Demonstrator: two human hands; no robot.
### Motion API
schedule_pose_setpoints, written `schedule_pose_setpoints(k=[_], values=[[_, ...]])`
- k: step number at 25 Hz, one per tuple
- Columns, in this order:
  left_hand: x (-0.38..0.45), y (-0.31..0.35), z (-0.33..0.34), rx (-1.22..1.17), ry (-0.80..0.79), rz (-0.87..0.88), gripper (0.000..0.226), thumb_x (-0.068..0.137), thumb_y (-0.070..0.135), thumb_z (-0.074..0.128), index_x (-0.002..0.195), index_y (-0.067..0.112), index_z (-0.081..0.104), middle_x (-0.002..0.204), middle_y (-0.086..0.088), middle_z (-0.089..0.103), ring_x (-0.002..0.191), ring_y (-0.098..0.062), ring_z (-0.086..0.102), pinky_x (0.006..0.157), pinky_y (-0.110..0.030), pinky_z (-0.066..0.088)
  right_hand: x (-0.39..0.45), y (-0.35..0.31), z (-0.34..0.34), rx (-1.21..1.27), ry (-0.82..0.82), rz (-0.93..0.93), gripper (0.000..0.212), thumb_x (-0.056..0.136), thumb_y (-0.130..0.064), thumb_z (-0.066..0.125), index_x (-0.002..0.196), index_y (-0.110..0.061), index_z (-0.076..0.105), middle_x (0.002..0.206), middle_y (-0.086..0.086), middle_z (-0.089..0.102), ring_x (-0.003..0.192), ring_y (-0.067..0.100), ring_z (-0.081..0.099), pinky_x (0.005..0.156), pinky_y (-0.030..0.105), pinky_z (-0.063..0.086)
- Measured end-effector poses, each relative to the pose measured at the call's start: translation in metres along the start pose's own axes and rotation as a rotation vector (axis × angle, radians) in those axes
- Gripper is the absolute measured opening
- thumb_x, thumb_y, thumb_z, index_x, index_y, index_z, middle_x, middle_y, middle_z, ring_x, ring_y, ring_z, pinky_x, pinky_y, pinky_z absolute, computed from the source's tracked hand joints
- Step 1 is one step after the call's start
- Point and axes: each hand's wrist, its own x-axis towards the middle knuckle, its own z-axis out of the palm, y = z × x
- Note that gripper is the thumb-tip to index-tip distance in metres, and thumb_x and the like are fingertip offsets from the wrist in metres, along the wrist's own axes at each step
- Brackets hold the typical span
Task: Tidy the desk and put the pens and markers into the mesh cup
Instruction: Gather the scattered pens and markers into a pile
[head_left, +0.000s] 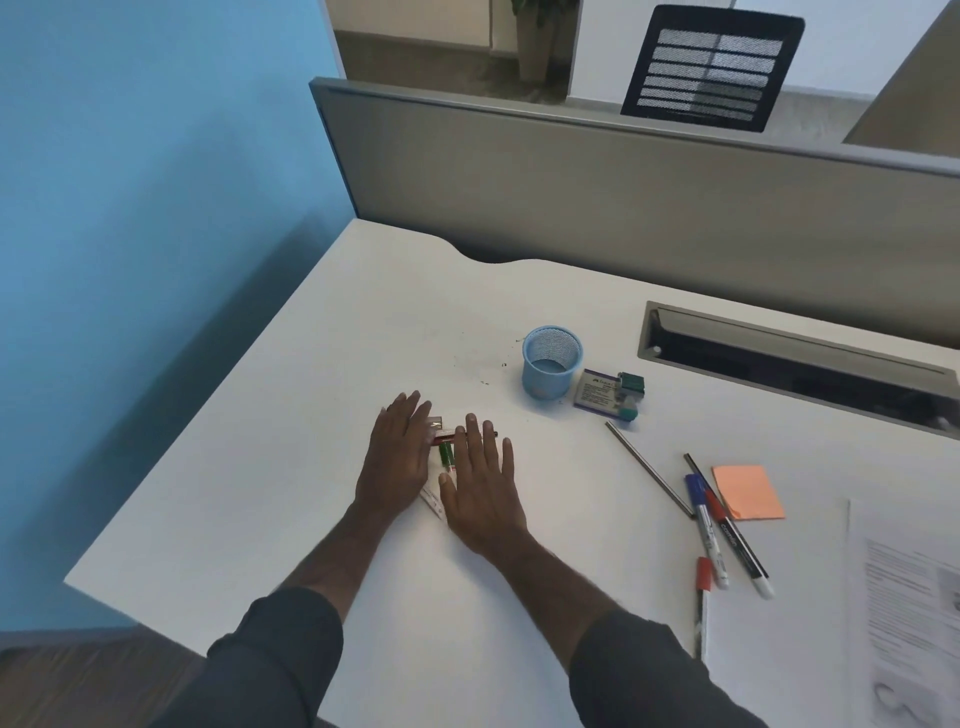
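- My left hand: flat on the tabletop, fingers straight and together, holding nothing, partly covering a small cluster of markers
- Cluster of markers: red and green barrels showing between my two hands, mid-tabletop, toward the near edge
- My right hand: flat, fingers slightly spread, holding nothing, just right of the cluster
- Mesh cup: light blue, upright, empty, beyond my right hand toward the far edge
- Small box: just right of the cup
- Thin rod: lying diagonally, right of centre
- Three markers: blue, red and black, loose near the right edge
- Orange sticky notes: just beside those markers
- Printed sheets: near right corner
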Motion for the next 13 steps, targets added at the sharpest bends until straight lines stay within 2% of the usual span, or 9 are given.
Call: schedule_pose_setpoints(k=[4, 8, 13], values=[[-0.007, 0.037, -0.004, 0.005, 0.024, 0.054, 0.043, 0.102, 0.019, 0.040, 0.140, 0.003, 0.051, 0.152, -0.017, 0.044, 0.144, -0.036, 0.037, 0.117, -0.053, 0.031, -0.019, 0.028, -0.027, -0.031, 0.029, 0.021, 0.065, 0.102, -0.041, 0.020, 0.155, -0.005, 0.016, 0.165, 0.015, 0.000, 0.152, 0.033, -0.002, 0.121, 0.055, 0.007], [-0.014, 0.070, 0.003, 0.028, 0.077, 0.163, 0.042, 0.103, 0.017, 0.048, 0.143, 0.003, 0.048, 0.153, -0.017, 0.043, 0.145, -0.034, 0.036, 0.117, -0.051, 0.033, -0.038, 0.062, -0.046, -0.044, 0.053, 0.108, 0.065, 0.101, -0.042, 0.022, 0.156, -0.007, 0.015, 0.165, 0.013, 0.000, 0.152, 0.030, -0.003, 0.122, 0.054, 0.005], [-0.017, 0.117, 0.013, -0.016, 0.005, 0.161, 0.043, 0.104, 0.018, 0.046, 0.145, 0.007, 0.044, 0.157, -0.013, 0.037, 0.148, -0.031, 0.029, 0.119, -0.052, 0.029, -0.071, 0.098, -0.063, -0.075, 0.075, 0.223, 0.065, 0.101, -0.043, 0.018, 0.155, -0.007, 0.016, 0.165, 0.014, 0.004, 0.152, 0.032, 0.000, 0.122, 0.054, 0.008]])
